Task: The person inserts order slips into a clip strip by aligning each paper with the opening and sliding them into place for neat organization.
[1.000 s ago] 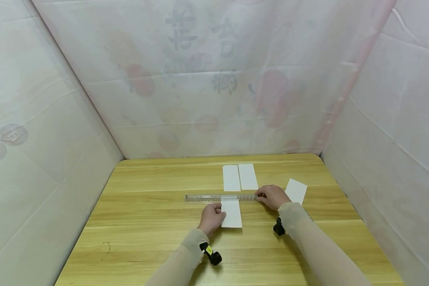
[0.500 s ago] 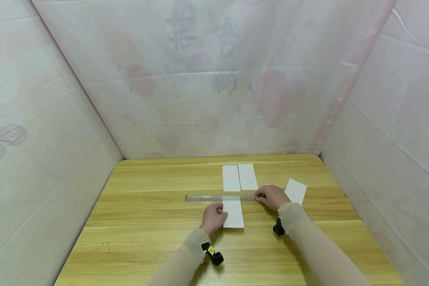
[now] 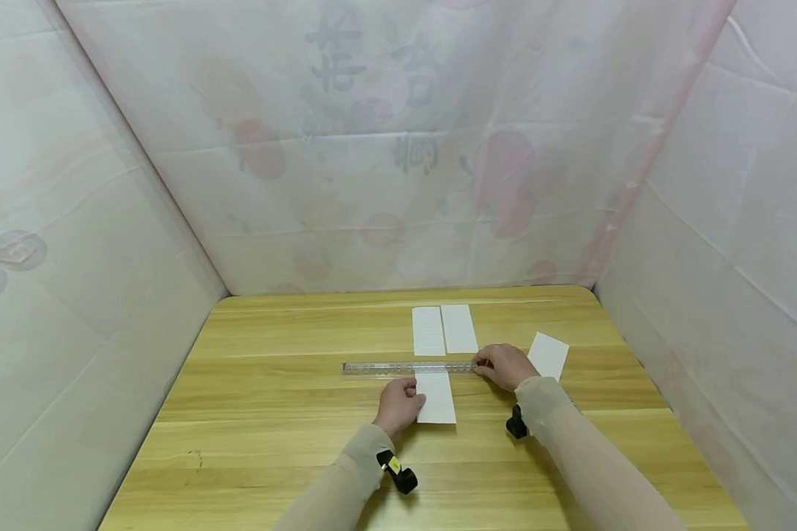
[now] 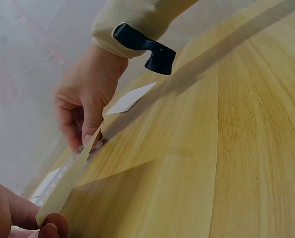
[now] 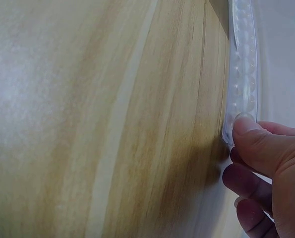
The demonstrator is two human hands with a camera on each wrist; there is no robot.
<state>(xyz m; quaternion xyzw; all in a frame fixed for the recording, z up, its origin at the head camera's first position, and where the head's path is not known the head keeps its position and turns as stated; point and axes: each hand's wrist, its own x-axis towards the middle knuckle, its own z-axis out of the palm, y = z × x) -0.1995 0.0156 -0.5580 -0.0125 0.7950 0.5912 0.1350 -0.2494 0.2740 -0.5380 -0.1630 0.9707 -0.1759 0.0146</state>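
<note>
My left hand (image 3: 397, 407) pinches the left edge of a white paper slip (image 3: 436, 402) with faint lines. In the left wrist view that slip (image 4: 68, 181) stands tilted up from the wood, between thumb and fingers. Its far end meets a long clear plastic strip (image 3: 378, 367) that lies crosswise in the head view. Thumb and fingers of my right hand (image 3: 507, 365) grip the strip's right end. Seen from the right wrist, the clear strip (image 5: 244, 64) has a row of round bumps, and the thumb presses on its end.
Two white slips (image 3: 428, 330) lie side by side beyond the strip. Another white slip (image 3: 548, 355) lies askew beyond the right wrist, partly covered by the arm. The wooden table (image 3: 272, 435) is bounded by fabric walls (image 3: 385, 177) at the back and sides.
My left hand has shifted slightly to the right with the paper slip, its far end passing along the strip. The right hand and the clear strip stay in place.
</note>
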